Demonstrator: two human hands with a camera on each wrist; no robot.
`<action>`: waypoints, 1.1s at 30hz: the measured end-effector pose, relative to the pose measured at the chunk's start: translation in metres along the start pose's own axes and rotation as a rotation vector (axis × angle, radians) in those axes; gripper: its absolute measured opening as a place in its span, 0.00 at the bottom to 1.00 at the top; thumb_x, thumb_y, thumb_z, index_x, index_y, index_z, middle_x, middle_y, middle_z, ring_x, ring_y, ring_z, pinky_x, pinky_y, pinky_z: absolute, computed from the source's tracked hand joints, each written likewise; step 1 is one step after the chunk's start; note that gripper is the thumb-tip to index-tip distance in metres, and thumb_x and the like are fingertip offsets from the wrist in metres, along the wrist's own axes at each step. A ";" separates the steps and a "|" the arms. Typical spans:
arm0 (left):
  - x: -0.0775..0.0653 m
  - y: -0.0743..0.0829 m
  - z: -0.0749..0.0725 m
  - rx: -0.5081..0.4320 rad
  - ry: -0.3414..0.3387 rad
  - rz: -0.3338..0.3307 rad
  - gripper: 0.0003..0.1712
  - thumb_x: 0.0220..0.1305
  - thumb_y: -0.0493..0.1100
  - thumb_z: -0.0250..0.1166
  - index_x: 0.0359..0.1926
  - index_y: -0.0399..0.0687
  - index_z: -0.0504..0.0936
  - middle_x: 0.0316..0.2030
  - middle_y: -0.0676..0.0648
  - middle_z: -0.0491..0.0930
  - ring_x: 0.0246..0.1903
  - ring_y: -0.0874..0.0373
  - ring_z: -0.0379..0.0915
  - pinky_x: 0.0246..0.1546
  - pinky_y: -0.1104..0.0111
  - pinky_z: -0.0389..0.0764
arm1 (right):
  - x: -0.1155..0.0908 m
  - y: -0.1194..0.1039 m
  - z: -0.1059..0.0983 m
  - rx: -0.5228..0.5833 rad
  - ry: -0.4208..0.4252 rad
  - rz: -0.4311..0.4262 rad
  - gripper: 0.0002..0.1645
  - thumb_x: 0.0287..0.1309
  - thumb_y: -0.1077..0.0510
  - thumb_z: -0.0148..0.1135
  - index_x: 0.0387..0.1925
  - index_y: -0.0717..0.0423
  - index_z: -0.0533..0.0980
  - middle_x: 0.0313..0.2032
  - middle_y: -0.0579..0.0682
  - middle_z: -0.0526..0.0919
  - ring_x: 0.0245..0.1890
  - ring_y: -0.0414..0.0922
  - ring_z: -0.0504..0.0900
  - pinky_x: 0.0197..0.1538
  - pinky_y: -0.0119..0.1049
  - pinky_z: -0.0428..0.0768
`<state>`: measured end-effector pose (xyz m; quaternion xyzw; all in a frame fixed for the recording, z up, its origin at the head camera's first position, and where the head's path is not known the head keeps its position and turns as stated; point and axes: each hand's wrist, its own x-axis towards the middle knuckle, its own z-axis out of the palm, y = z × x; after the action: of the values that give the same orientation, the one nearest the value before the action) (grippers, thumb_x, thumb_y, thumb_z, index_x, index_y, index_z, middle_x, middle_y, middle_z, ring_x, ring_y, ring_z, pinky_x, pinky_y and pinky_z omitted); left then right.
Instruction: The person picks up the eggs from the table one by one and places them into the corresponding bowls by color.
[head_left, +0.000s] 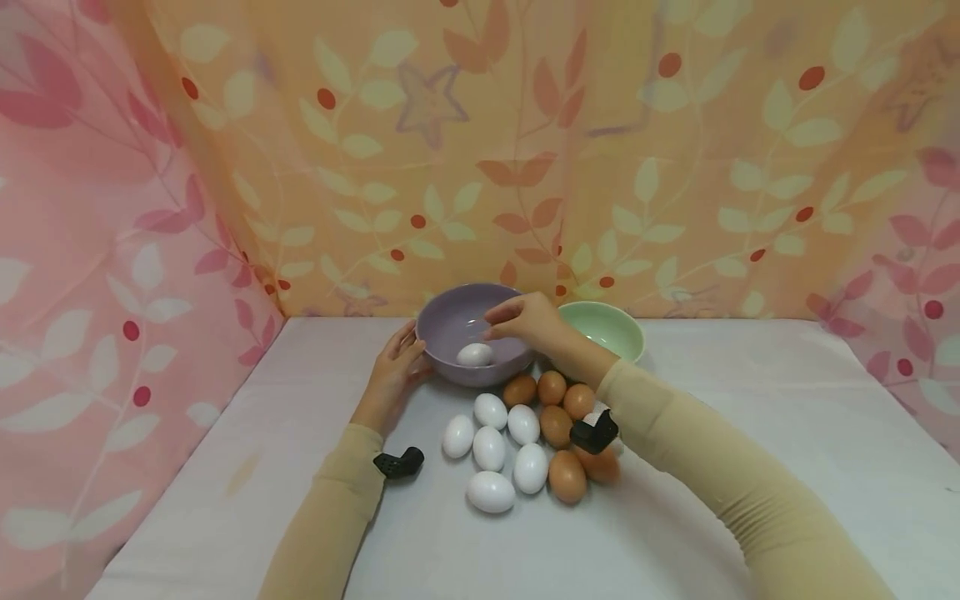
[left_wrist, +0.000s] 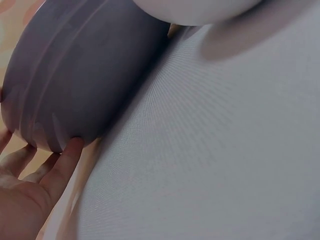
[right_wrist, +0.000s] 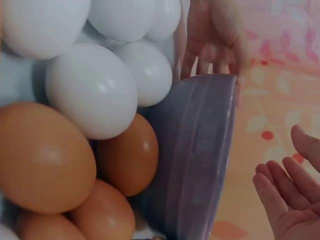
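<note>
White egg (head_left: pixel 475 356) lies in purple bowl (head_left: pixel 447 323) held by left grip (head_left: pixel 391 367), right grip (head_left: pixel 531 322) released above.

An orange leafy curtain (head_left: pixel 555 158) hangs behind the white table (head_left: pixel 810 400).

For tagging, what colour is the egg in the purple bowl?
The egg is white, clearest in the head view.

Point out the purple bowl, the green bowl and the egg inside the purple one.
Purple bowl (head_left: pixel 446 323), head view: inner wall, left side.
Green bowl (head_left: pixel 621 330), head view: inner wall, right side.
White egg (head_left: pixel 475 356), head view: middle of its shell.
</note>
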<state>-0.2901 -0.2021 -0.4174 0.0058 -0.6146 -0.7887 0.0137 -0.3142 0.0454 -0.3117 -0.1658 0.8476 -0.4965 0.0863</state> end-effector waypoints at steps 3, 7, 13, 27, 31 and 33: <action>0.000 0.001 0.000 -0.003 -0.003 -0.001 0.35 0.75 0.40 0.55 0.78 0.51 0.53 0.78 0.47 0.51 0.73 0.50 0.57 0.67 0.46 0.68 | -0.014 -0.004 -0.008 0.107 -0.010 0.014 0.25 0.50 0.60 0.76 0.52 0.61 0.83 0.50 0.57 0.87 0.55 0.46 0.83 0.60 0.36 0.77; 0.000 0.002 0.002 -0.003 0.005 -0.007 0.35 0.75 0.40 0.55 0.78 0.52 0.54 0.78 0.48 0.51 0.73 0.50 0.58 0.68 0.47 0.68 | -0.029 -0.005 -0.018 0.163 -0.036 -0.028 0.25 0.51 0.63 0.74 0.53 0.63 0.82 0.52 0.58 0.86 0.53 0.48 0.84 0.55 0.30 0.79; 0.000 0.002 0.002 -0.001 0.007 -0.011 0.35 0.75 0.40 0.55 0.78 0.53 0.54 0.78 0.48 0.52 0.72 0.50 0.59 0.67 0.48 0.69 | -0.045 0.000 -0.032 0.074 -0.029 -0.073 0.25 0.54 0.60 0.73 0.54 0.62 0.81 0.51 0.58 0.86 0.50 0.43 0.85 0.50 0.26 0.81; -0.001 0.001 0.002 -0.013 0.010 -0.015 0.34 0.75 0.40 0.55 0.77 0.54 0.55 0.78 0.48 0.54 0.71 0.51 0.60 0.58 0.58 0.77 | -0.077 0.022 -0.059 0.067 -0.013 -0.056 0.26 0.54 0.55 0.74 0.54 0.61 0.81 0.51 0.56 0.87 0.48 0.36 0.85 0.50 0.24 0.81; -0.001 0.002 0.001 -0.007 0.016 -0.018 0.34 0.75 0.40 0.54 0.78 0.54 0.55 0.78 0.48 0.53 0.71 0.51 0.60 0.62 0.55 0.74 | -0.084 0.029 -0.064 0.083 -0.019 -0.038 0.28 0.55 0.55 0.73 0.56 0.63 0.80 0.54 0.61 0.84 0.49 0.36 0.84 0.50 0.23 0.79; -0.002 0.002 0.001 -0.004 0.015 -0.023 0.34 0.75 0.40 0.54 0.78 0.54 0.54 0.78 0.48 0.53 0.72 0.51 0.59 0.64 0.52 0.72 | -0.088 0.034 -0.066 0.092 -0.023 -0.022 0.28 0.56 0.56 0.72 0.56 0.63 0.79 0.55 0.62 0.83 0.49 0.35 0.84 0.50 0.22 0.79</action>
<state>-0.2880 -0.2015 -0.4153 0.0187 -0.6130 -0.7898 0.0095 -0.2590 0.1463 -0.3103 -0.1765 0.8211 -0.5340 0.0979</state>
